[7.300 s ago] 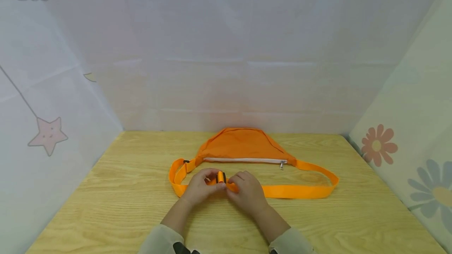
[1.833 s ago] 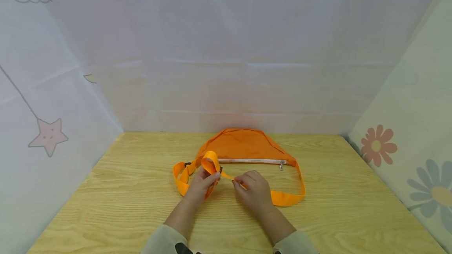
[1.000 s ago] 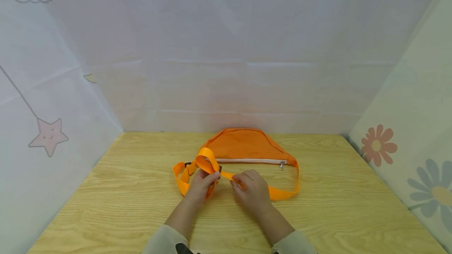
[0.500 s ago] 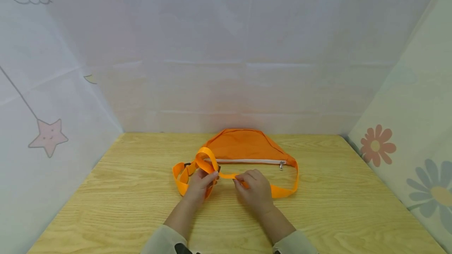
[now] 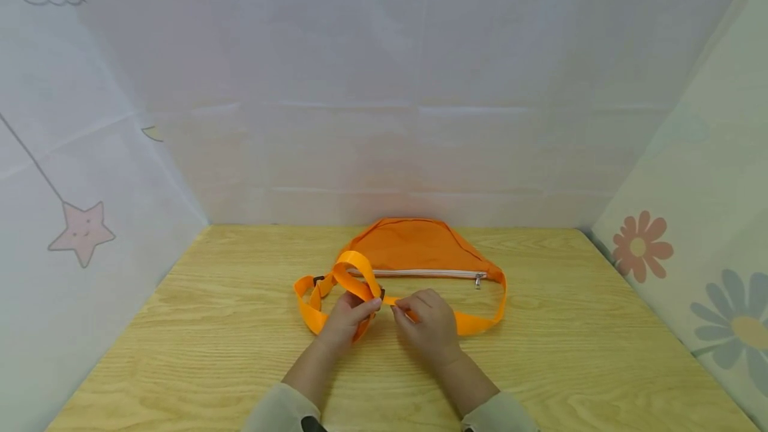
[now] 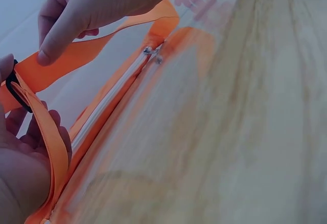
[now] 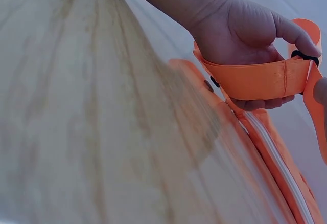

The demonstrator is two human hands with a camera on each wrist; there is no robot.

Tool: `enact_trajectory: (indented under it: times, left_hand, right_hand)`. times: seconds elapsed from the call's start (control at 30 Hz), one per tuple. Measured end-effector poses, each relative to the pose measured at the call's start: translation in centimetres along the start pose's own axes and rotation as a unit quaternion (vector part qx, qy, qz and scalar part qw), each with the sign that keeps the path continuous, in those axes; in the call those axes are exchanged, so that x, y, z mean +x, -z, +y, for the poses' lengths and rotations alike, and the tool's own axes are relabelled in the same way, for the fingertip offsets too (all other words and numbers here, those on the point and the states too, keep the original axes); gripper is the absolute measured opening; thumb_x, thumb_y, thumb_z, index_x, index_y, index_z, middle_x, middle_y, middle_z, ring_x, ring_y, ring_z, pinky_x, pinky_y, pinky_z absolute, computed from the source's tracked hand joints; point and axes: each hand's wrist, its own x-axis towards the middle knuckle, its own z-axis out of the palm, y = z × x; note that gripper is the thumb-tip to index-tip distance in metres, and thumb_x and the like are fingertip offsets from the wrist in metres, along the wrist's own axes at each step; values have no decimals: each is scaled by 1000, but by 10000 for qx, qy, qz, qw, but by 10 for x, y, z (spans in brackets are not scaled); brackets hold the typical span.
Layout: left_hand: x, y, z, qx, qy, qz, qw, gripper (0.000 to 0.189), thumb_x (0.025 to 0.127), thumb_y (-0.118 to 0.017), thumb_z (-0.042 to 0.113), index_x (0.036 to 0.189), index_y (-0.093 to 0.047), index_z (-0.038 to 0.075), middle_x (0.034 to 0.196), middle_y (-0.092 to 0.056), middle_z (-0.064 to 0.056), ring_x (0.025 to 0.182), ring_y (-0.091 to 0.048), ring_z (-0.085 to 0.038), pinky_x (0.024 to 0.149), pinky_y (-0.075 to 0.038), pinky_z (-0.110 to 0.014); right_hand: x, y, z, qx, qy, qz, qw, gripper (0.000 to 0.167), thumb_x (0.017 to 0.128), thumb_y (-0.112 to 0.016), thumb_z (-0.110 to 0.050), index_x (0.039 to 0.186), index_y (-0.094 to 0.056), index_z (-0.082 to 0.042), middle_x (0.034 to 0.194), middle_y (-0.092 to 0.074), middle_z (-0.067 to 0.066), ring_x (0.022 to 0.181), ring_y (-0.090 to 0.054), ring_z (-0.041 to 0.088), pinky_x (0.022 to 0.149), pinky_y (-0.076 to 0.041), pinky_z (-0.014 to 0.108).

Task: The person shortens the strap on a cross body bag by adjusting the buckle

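An orange waist bag (image 5: 420, 245) lies at the back of the table, its white zipper facing me. My left hand (image 5: 343, 319) pinches the black slider buckle (image 5: 382, 295) on the bag's strap, thumb on top. A loop of orange strap (image 5: 355, 259) stands up above that hand. In the right wrist view more strap (image 7: 255, 81) passes across the left palm to the buckle (image 7: 305, 56). Just right of the buckle, my right hand (image 5: 431, 325) pinches the strap between thumb and fingers; the left wrist view shows the strap (image 6: 76, 60) flat under its thumb.
A second black buckle (image 5: 319, 280) sits where the strap joins the bag's left end. The zipper pull (image 5: 478, 280) hangs at the right. White printed cloth (image 5: 384, 119) encloses the wooden table (image 5: 570, 365) at the back and sides.
Since the earliest frame the strap loop has grown above the left hand, and the strap's right side has drawn in toward the bag. Lately the left hand has shifted slightly right, nearer the right hand.
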Motion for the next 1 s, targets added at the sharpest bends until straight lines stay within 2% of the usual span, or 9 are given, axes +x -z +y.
enact_trajectory:
  times: [0.2,0.37,0.47,0.57,0.67,0.7,0.73,0.9,1.0]
  left_hand:
    - [-2,-4,1,268,70,-49,9996,48,94,-65,20,133,-50,-4,119,-63,-2,109,-56,-10,107,-42,-35]
    - [-2,-3,1,325,-52,9,9995,48,93,-66,19,133,-50,-3,122,-62,-4,112,-56,-13,109,-42,-37]
    - [-2,-2,1,424,-77,97,9990,46,91,-69,18,131,-53,0,121,-61,-4,111,-56,-14,105,-43,-34]
    - [-3,-1,1,778,-79,144,9968,48,90,-71,22,130,-53,2,122,-60,-6,108,-55,-16,98,-45,-32]
    - [-4,0,2,1100,-24,51,9939,53,89,-73,28,131,-52,5,126,-59,-9,108,-54,-18,93,-45,-31]
    - [-4,1,1,1185,-20,10,9930,54,89,-73,30,132,-52,6,127,-58,-9,109,-54,-18,94,-46,-31]
    - [-4,1,1,1243,-8,-33,9922,55,88,-73,31,133,-51,7,128,-57,-8,110,-54,-19,94,-46,-32]
    - [-4,3,0,1365,-197,-159,9903,53,88,-74,29,131,-52,7,128,-58,-9,112,-54,-19,95,-45,-30]
    - [-3,4,-1,1362,-346,-292,9896,53,88,-74,27,131,-53,5,127,-58,-10,111,-55,-16,94,-46,-26]
  right_hand:
    - [1,1,-1,198,-48,-100,9997,19,64,-88,-10,76,-74,-12,70,-66,-4,67,-57,11,61,-48,21]
    - [3,4,-5,670,-879,-693,9915,14,74,-84,-17,84,-75,-12,79,-70,-3,80,-62,14,72,-53,28]
    - [5,7,-7,1078,-1735,-1333,9698,18,82,-78,-23,96,-75,-12,94,-73,-1,94,-65,18,85,-54,37]
    - [5,10,-8,1456,-2561,-1997,9345,30,87,-73,-29,112,-72,-11,110,-72,2,108,-63,23,96,-50,47]
    - [6,11,-7,1812,-3050,-2473,9017,40,90,-68,-35,123,-68,-12,121,-69,3,117,-60,27,104,-44,52]
    - [6,11,-6,1913,-3103,-2571,8950,42,90,-67,-36,125,-67,-12,123,-68,3,118,-60,27,105,-43,52]
    - [6,11,-5,2015,-3146,-2640,8892,44,90,-66,-37,127,-66,-12,125,-67,3,119,-59,27,106,-43,52]
    - [5,11,-2,2250,-3120,-2738,8815,46,91,-65,-36,129,-64,-11,125,-66,5,118,-59,27,102,-47,49]
    - [4,11,-1,2533,-3214,-2717,8711,47,91,-65,-34,131,-63,-9,126,-65,8,119,-59,29,100,-49,46]
